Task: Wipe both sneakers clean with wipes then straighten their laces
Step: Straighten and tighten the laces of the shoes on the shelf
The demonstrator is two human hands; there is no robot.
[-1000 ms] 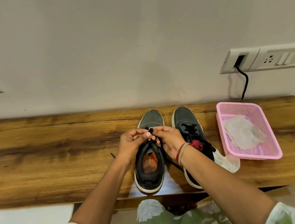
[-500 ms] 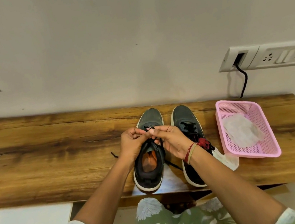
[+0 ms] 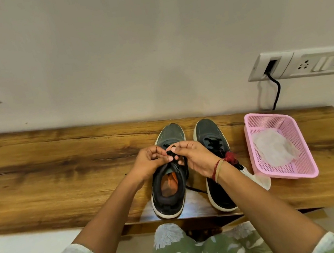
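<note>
Wooden counter [image 3: 58, 171] runs across the view under a pale wall. Near its middle the left hand [image 3: 148, 164] is curled, and its thumb and fingertips pinch the black lace [image 3: 170, 152] over the tongue of the left sneaker [image 3: 170, 133]. This sneaker is dark grey with a white sole. It stands upright on the counter with the toe to the wall and the heel at the front edge, and an orange insole shows inside.

The right hand [image 3: 197, 156] meets the left one above the same sneaker. Its fingers are also curled and pinch the same lace, so the two hands nearly touch. A loose lace end [image 3: 196, 189] lies on the counter between the two sneakers. The right sneaker [image 3: 208, 129] stands just beside the left one, parallel to it, and the right wrist covers part of it. A white wipe [image 3: 259, 179] lies against its right side.

Further right stands a pink basket [image 3: 289, 173] with a second wipe [image 3: 276, 150] inside. On the wall above is a socket panel [image 3: 305, 63] with a black cable [image 3: 276, 92] hanging down.
</note>
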